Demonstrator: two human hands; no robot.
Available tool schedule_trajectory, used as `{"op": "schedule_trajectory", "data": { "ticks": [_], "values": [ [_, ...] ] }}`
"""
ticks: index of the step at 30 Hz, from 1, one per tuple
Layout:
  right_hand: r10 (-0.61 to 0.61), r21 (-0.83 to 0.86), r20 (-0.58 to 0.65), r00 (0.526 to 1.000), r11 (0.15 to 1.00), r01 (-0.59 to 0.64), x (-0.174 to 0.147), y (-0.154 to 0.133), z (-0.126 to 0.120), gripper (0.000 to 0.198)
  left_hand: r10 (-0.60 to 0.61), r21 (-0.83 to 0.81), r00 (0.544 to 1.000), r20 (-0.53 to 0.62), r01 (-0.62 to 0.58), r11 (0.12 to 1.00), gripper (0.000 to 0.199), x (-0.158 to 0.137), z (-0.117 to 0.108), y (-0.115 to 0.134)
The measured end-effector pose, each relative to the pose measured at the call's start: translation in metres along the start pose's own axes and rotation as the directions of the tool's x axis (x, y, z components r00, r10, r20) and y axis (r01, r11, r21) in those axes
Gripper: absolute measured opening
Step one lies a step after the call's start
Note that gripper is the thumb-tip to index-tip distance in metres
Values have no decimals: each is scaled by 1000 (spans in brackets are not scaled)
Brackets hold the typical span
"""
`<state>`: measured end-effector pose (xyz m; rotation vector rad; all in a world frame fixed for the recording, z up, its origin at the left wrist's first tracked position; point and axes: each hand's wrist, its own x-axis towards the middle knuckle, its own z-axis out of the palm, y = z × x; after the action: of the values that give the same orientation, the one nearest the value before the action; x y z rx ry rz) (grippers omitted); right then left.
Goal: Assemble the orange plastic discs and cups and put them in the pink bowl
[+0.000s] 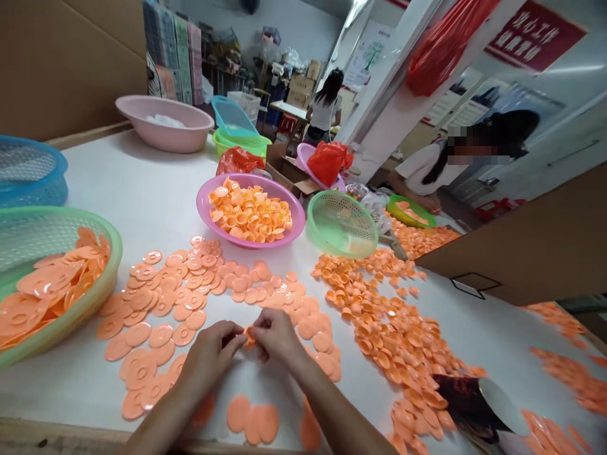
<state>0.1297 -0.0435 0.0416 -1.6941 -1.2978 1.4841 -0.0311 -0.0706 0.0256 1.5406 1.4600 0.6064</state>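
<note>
Nearest: a few loose orange discs [269, 423], flat by the front edge of the bench [123, 183].

Left to right. Green basket [114, 259] at the left edge, partly filled with flat orange pieces. More discs spread from near the front edge back toward mid-bench, many overlapping. Left hand [215, 346]: thumb and finger pinched on a small orange piece [249, 338]. Bowl [203, 212] behind, mid-bench, heaped with cups. Right hand [275, 335]: fingertips closed on that same piece, just behind the front discs; fingers hide most of its shape. Loose cups [374, 341] run in a long band down the right side to the front edge.

Progress, my reading: far from through. One piece in hand, many discs and cups loose. Which are finished, if any, I can't tell.

Room: white top shows around the hands and in a strip before the cups. Basket rim hems the left; cardboard [521, 246] bounds the right rear.
</note>
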Motion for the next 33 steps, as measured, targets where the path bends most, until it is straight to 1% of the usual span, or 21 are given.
{"op": "schedule_trajectory", "data": {
  "ticks": [1, 2, 3, 4, 5, 6, 7, 8, 9, 10, 12, 14, 16, 17, 19, 22, 25, 27, 29, 31, 33],
  "values": [
    [-43, 24, -19, 999, 999, 43, 8, -20, -11, 14, 9, -29, 1000, -5, -9, 1000, 29, -5, -2, -1],
    [-122, 46, -73, 990, 991, 125, 17, -42, -25, 14, 19, -31, 1000, 0, -19, 999, 29, -11, -4, -3],
    [-203, 67, -152, 967, 974, 215, 26, -64, -41, 14, 37, -7, 999, 21, -37, 999, 26, -19, -6, -5],
    [-277, 87, -219, 936, 949, 302, 35, -84, -58, 9, 70, 35, 995, 65, -73, 997, 22, -28, -7, -6],
    [-332, 78, -289, 898, 927, 367, 43, -99, -76, 10, 115, 87, 986, 121, -126, 988, 18, -36, -6, -8],
    [-384, 4, -344, 857, 912, 410, 48, -109, -95, 18, 163, 146, 971, 173, -189, 971, 21, -44, -5, -9],
    [-427, -128, -388, 817, 903, 411, 51, -111, -113, 22, 208, 211, 954, 218, -254, 944, 26, -51, -3, -10],
    [-462, -291, -403, 790, 883, 368, 50, -106, -130, 22, 247, 275, 937, 247, -312, 910, 30, -56, 0, -11],
    [-486, -447, -402, 775, 844, 297, 46, -95, -146, 18, 275, 331, 927, 257, -351, 876, 30, -59, 4, -13],
    [-496, -585, -391, 775, 784, 206, 40, -78, -159, 15, 294, 374, 922, 251, -372, 850, 27, -60, 7, -14],
    [-472, -692, -392, 789, 716, 85, 25, -35, -180, 13, 320, 414, 925, 204, -377, 829, 20, -55, 13, -18],
    [-442, -715, -422, 791, 699, 9, 14, 7, -192, 10, 337, 420, 931, 142, -365, 831, 16, -43, 15, -22],
    [-427, -721, -452, 783, 691, -39, 11, 38, -195, 15, 342, 425, 936, 80, -342, 838, 16, -30, 13, -24],
    [-425, -722, -463, 778, 690, -52, 12, 48, -194, 20, 342, 424, 938, 54, -332, 843, 18, -25, 11, -25],
    [-431, -729, -465, 773, 683, -57, 18, 57, -189, 25, 337, 414, 941, 22, -315, 854, 21, -19, 8, -23],
    [-458, -752, -423, 782, 658, -22, 29, 56, -178, 23, 315, 392, 949, 20, -297, 871, 19, -20, 5, -17],
    [-503, -788, -344, 793, 614, 48, 35, 52, -167, 22, 286, 390, 958, -9, -260, 883, 17, -25, 6, -11],
    [-551, -805, -285, 784, 582, 116, 35, 51, -162, 27, 290, 384, 957, -25, -258, 887, 19, -26, 7, -11],
    [-593, -797, -228, 772, 570, 202, 34, 51, -158, 35, 319, 373, 947, -23, -288, 882, 19, -27, 7, -15],
    [-608, -763, -169, 776, 579, 288, 32, 52, -155, 39, 356, 369, 934, -25, -322, 872, 16, -26, 8, -20],
    [-595, -706, -135, 793, 619, 344, 30, 52, -155, 37, 382, 375, 924, -31, -343, 861, 16, -25, 8, -23]
  ]
}}
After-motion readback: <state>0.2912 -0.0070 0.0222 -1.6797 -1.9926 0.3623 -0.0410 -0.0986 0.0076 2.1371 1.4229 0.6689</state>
